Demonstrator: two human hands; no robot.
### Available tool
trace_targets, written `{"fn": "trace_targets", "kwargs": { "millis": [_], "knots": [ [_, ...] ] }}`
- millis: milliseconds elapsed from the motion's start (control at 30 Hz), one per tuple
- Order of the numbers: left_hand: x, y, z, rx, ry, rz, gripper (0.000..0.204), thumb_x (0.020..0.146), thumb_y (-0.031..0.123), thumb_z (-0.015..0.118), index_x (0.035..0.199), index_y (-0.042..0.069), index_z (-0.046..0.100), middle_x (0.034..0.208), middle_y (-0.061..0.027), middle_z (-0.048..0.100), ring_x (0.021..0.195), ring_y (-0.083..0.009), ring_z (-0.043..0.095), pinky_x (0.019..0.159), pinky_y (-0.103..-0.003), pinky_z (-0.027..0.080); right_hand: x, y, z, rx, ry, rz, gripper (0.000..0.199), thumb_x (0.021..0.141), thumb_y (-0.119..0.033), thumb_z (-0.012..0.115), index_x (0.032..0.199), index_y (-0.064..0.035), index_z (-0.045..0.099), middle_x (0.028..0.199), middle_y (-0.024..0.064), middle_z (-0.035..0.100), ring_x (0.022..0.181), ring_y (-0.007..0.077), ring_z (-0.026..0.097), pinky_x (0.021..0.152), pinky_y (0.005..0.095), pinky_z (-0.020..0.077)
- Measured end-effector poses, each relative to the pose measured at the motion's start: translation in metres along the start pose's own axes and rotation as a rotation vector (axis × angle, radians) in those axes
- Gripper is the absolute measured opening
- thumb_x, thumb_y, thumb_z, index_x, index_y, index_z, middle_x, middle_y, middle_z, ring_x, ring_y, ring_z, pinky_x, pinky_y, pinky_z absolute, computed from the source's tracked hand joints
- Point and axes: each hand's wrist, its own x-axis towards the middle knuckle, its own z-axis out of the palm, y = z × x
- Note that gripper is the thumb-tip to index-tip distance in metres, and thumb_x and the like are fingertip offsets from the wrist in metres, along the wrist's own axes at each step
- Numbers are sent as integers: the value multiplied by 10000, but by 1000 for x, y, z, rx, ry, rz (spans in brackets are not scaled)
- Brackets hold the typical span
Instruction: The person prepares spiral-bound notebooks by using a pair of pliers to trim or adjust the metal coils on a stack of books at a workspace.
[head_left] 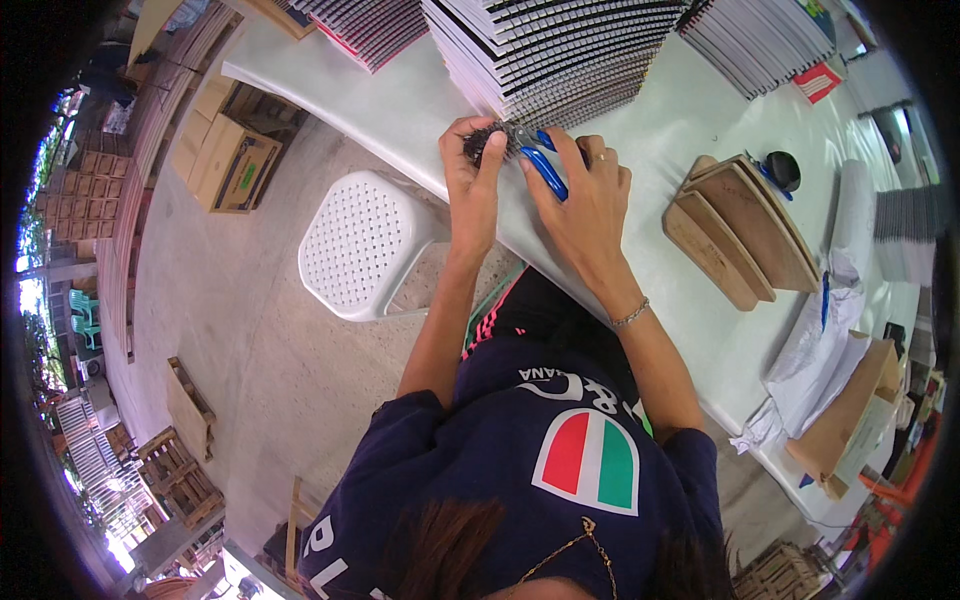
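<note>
My left hand is closed around a dark, bristly bundle of wire, thumb pressed on top. It looks like black binding wire, though its exact form is hard to make out. In my right hand is a pair of pliers with blue handles. Their metal jaws meet the bundle's right side; whether they grip a wire cannot be seen. Both hands are over the near edge of the white table, just in front of a tall stack of wire-bound notebooks.
More bound stacks stand at the back right, another at the back left. Wooden boards and a black round object lie to the right. A white stool is left of the table, with a cardboard box beyond.
</note>
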Motion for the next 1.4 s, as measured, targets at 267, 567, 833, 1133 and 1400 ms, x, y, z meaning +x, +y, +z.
{"fn": "trace_targets", "kwargs": {
  "millis": [267, 567, 833, 1133, 1400],
  "knots": [
    [-2, 2, 1, 2, 8, 9, 274, 1015, 153, 640, 1239, 37, 532, 1257, -49, 473, 1095, -117, 506, 956, -276, 446, -2, -2, 2, -23, -20, 29, 413, 890, -335, 733, 1238, -127, 657, 1022, 109, 622, 951, 290, 590, 793, 411, 418],
    [0, -4, -1, -11, 63, 2, 277, 1054, 229, 574, 1259, 53, 508, 1175, -43, 534, 1029, -114, 497, 931, -266, 414, -5, 0, -3, 126, -94, 163, 347, 908, -321, 719, 1171, -101, 661, 974, 126, 640, 789, 334, 620, 683, 441, 478],
    [-7, 6, 10, -85, 16, 9, 347, 1013, 117, 633, 1307, 57, 459, 1098, -31, 537, 1009, -108, 504, 941, -266, 412, -8, 8, 0, -14, -14, 45, 417, 887, -342, 733, 1240, -131, 664, 1046, 81, 629, 993, 265, 587, 859, 419, 403],
    [-3, -6, 1, 172, 41, 43, 226, 1021, 147, 623, 1205, 35, 556, 1205, -53, 491, 1037, -126, 521, 944, -280, 438, -4, 5, 5, 26, -101, 71, 368, 901, -310, 726, 1211, -124, 663, 931, 106, 650, 800, 296, 649, 691, 420, 499],
    [-4, -3, 2, -27, 84, -40, 262, 1043, 180, 598, 1253, 45, 519, 1136, -35, 511, 1018, -116, 503, 953, -270, 416, -13, 7, -2, 11, -64, 96, 380, 898, -317, 726, 1225, -136, 659, 963, 101, 640, 862, 291, 631, 733, 408, 474]
  ]
}}
